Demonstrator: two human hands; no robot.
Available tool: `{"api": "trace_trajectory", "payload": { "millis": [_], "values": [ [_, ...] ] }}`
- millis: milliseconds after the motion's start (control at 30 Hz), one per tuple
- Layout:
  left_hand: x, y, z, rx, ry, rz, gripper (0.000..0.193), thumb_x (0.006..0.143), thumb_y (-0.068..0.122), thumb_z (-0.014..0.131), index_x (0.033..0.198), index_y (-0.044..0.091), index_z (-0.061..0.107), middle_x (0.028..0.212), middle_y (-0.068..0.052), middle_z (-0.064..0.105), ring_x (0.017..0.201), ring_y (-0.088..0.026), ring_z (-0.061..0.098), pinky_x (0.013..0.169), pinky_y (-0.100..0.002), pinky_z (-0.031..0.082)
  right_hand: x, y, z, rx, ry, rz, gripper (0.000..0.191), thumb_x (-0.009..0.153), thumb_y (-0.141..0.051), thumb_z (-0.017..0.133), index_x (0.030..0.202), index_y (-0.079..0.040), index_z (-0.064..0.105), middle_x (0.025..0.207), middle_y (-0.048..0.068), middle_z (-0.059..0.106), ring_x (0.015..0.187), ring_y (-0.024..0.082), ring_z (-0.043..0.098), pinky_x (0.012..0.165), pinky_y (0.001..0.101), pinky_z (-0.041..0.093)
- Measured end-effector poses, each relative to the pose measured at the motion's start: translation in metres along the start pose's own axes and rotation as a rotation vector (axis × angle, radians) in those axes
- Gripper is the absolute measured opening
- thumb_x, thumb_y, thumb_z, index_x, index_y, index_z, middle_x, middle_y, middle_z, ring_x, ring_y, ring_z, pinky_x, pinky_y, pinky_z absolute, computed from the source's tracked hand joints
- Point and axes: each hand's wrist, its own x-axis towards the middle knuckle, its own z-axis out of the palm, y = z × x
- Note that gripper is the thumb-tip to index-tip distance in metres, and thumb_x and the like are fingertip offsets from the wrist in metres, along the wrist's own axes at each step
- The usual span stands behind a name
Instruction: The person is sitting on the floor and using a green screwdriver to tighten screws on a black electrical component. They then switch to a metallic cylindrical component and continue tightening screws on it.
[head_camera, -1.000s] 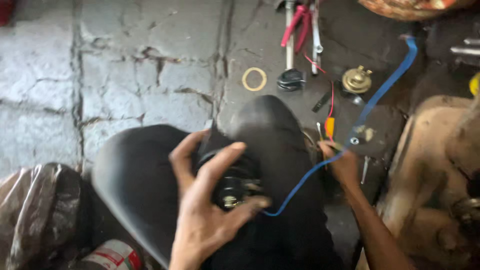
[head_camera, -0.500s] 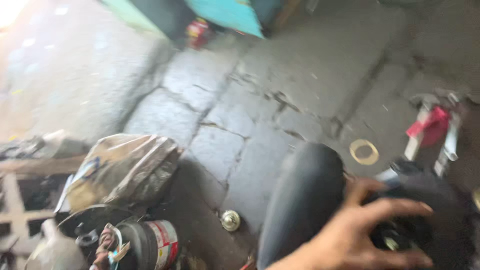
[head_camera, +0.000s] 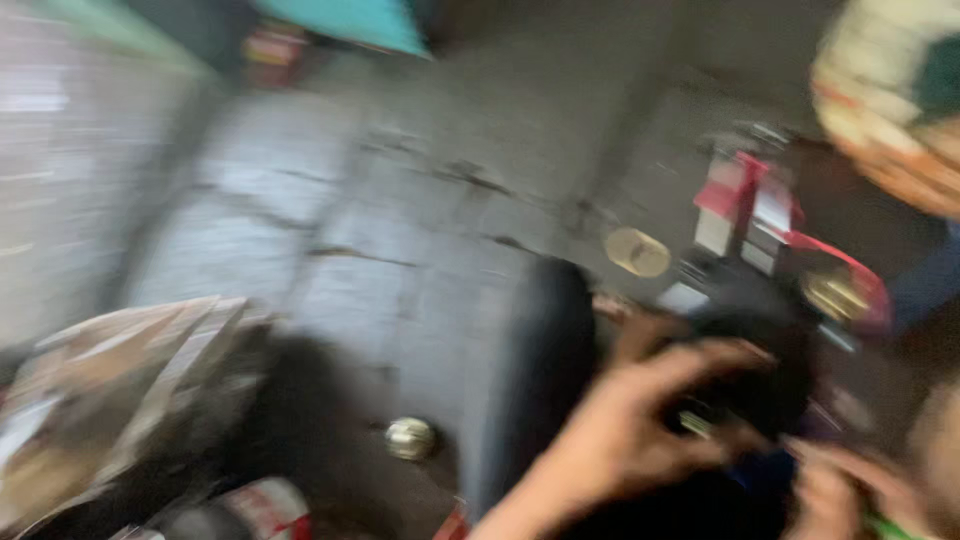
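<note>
Left hand: the left hand (head_camera: 640, 425) is reaching in from the near edge, fingers (head_camera: 700, 360) spread wide and curling over a dark round part (head_camera: 760, 385); the blur is hiding how firmly it is gripping.
Right hand: the right hand (head_camera: 850, 490) is showing at the near right corner, just beside the dark part; I cannot tell whether its fingers are apart or together, or what they are touching.
Dark round part: it is sitting on the person's dark-clad knee (head_camera: 545, 370), right of centre and near, with a small brassy spot showing under the left fingers.
Red-handled tools: red-handled tools (head_camera: 750, 215) are lying on the floor just beyond the dark part, to the far right.
Ring: a pale yellowish ring (head_camera: 637, 252) is lying on the cracked concrete floor (head_camera: 400, 200), just left of the tools.
Small ball: a small round metallic object (head_camera: 411, 438) is resting on the floor left of the knee, near.
Can: a red-and-white can (head_camera: 262, 507) is lying at the near left edge; its contents are not showing.
Crumpled bag: a crumpled bag (head_camera: 110, 380) is slumping at the near left, its inside hidden.
</note>
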Motion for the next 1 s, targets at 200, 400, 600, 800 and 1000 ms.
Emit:
{"api": "trace_trajectory", "payload": {
  "millis": [200,400,600,800,1000],
  "values": [
    [0.039,0.030,0.011,0.071,-0.010,-0.117,0.076,0.067,0.021,0.095,0.137,0.017,0.064,0.137,-0.021,0.054,0.132,-0.037,0.055,0.110,-0.043,0.048,0.019,-0.041,-0.009,-0.076,-0.226,-0.073,0.007,0.101,-0.002,0.063,0.106,-0.004,0.068,0.087,0.004,0.067,0.067,0.006,0.057,0.062,0.0209,0.045],
    [0.030,0.026,0.014,0.098,-0.008,-0.124,0.082,0.062,0.022,0.097,0.137,0.018,0.063,0.135,-0.018,0.057,0.130,-0.037,0.056,0.107,-0.043,0.050,0.015,-0.047,-0.012,-0.071,-0.278,-0.062,0.008,0.100,0.000,0.064,0.106,-0.003,0.067,0.086,0.003,0.067,0.068,0.007,0.057,0.062,0.0211,0.044],
    [0.022,0.015,0.022,0.084,0.003,-0.127,0.081,0.063,0.020,0.097,0.137,0.018,0.063,0.135,-0.016,0.057,0.131,-0.036,0.056,0.108,-0.043,0.050,0.017,-0.041,-0.014,-0.111,-0.306,-0.135,0.010,0.098,0.001,0.066,0.107,-0.002,0.066,0.084,0.004,0.067,0.067,0.007,0.058,0.060,0.0210,0.043],
    [0.027,0.022,0.018,0.048,-0.001,-0.141,0.081,0.064,0.018,0.097,0.137,0.018,0.063,0.134,-0.016,0.057,0.131,-0.035,0.057,0.108,-0.043,0.051,0.018,-0.045,-0.008,-0.124,-0.303,-0.144,0.009,0.097,0.001,0.067,0.106,-0.001,0.066,0.085,0.005,0.069,0.069,0.008,0.060,0.059,0.0207,0.044],
    [0.025,0.019,0.019,0.040,-0.005,-0.132,0.080,0.064,0.017,0.096,0.137,0.017,0.063,0.133,-0.015,0.057,0.128,-0.033,0.058,0.107,-0.041,0.052,0.017,-0.036,-0.010,-0.076,-0.312,-0.169,0.009,0.098,-0.002,0.067,0.107,-0.001,0.065,0.085,0.005,0.071,0.067,0.006,0.062,0.057,0.0185,0.045]
  ]
}}
